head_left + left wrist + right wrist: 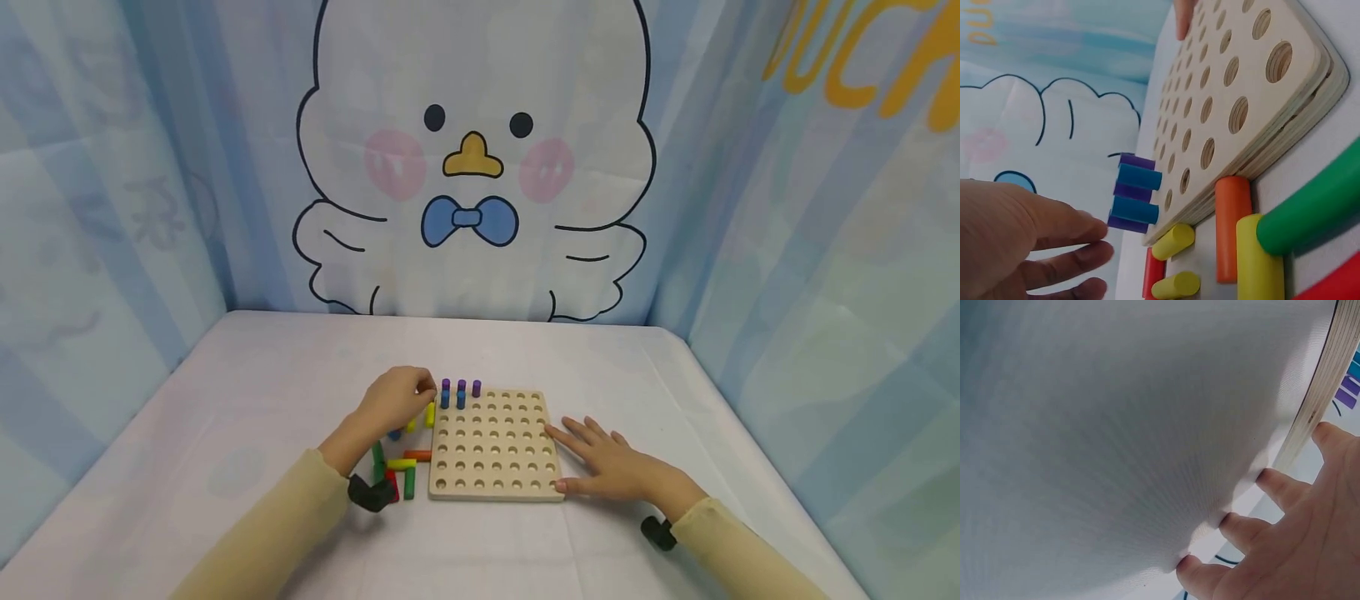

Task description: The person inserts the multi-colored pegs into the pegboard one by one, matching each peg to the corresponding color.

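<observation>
A wooden pegboard [494,458] with rows of round holes lies on the table. Three purple pegs [476,389] stand in its far row, and two blue pegs [461,401] stand in front of them at the left. My left hand [396,396] hovers by the far left corner, fingers loosely bent. In the left wrist view, its fingertips [1094,228] are close beside the standing pegs, and no peg shows between them. At the board's right edge, my right hand [611,462] lies with fingers spread; its thumb and index finger touch the edge, other fingertips rest on the cloth.
Loose pegs lie left of the board: an orange peg [418,456], yellow pegs [430,415], green pegs [409,482], red pegs [392,487] and a blue peg [394,435]. A white cloth [480,550] covers the table. Printed curtains [472,275] enclose its back and sides.
</observation>
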`<state>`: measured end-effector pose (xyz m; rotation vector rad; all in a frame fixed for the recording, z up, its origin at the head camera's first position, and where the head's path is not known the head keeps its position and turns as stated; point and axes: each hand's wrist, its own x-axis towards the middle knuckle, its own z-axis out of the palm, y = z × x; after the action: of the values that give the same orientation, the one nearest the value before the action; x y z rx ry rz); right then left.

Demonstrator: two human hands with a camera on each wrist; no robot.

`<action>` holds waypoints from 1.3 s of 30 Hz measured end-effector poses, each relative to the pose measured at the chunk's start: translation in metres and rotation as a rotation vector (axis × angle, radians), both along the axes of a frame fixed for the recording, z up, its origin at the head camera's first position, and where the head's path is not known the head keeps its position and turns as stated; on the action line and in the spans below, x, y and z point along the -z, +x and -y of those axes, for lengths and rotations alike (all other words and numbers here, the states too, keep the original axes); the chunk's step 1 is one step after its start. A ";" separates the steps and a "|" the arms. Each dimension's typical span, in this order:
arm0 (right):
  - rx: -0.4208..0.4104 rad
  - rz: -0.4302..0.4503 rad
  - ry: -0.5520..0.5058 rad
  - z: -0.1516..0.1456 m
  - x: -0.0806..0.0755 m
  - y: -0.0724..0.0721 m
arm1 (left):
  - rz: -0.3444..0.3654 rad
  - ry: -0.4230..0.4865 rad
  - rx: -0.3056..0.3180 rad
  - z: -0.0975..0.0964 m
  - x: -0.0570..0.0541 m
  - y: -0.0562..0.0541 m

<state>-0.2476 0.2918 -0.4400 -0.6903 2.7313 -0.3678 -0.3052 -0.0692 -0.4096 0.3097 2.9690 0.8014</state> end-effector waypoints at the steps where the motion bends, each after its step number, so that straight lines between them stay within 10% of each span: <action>1: 0.000 -0.001 0.002 0.000 0.000 0.000 | 0.018 -0.004 -0.002 0.002 -0.001 0.002; 11: 0.006 0.004 0.007 0.000 -0.004 0.000 | 0.184 -0.083 -0.009 0.011 0.004 0.020; 39: 0.001 0.008 0.004 -0.002 -0.001 -0.001 | 0.162 -0.130 0.070 0.015 0.013 0.023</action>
<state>-0.2490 0.2938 -0.4392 -0.6847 2.7245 -0.3647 -0.2821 -0.0839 -0.4221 0.3235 2.8252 0.5919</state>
